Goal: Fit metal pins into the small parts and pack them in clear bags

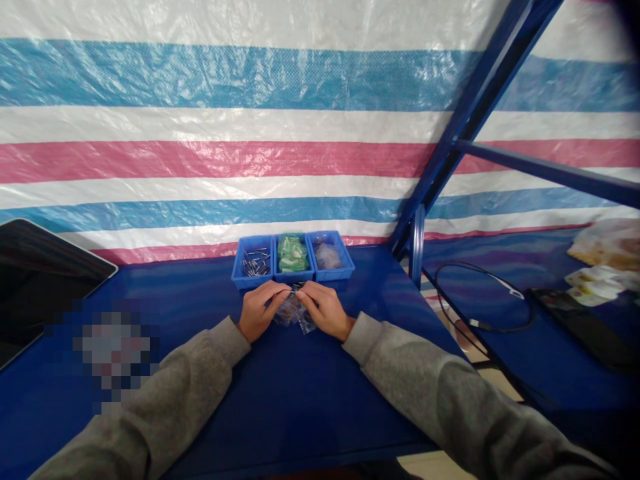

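My left hand (262,309) and my right hand (326,310) meet just in front of three blue bins, fingers pinched close together. Between the fingertips is something small, too small to make out. Beneath them several small clear plastic bags (306,323) lie on the blue table (295,400). The left bin (237,269) holds thin metal pieces (257,263). Green packets (292,253) fill the middle bin (295,275). In the right bin (336,273) are clear plastic bags (327,256).
A dark screen (45,280) stands at the left, near a blurred-out patch (114,350). A blue metal frame (450,147) rises at the right. Beyond it a second table bears a black cable (480,327), a dark phone-like device (583,327) and plastic packaging (607,247).
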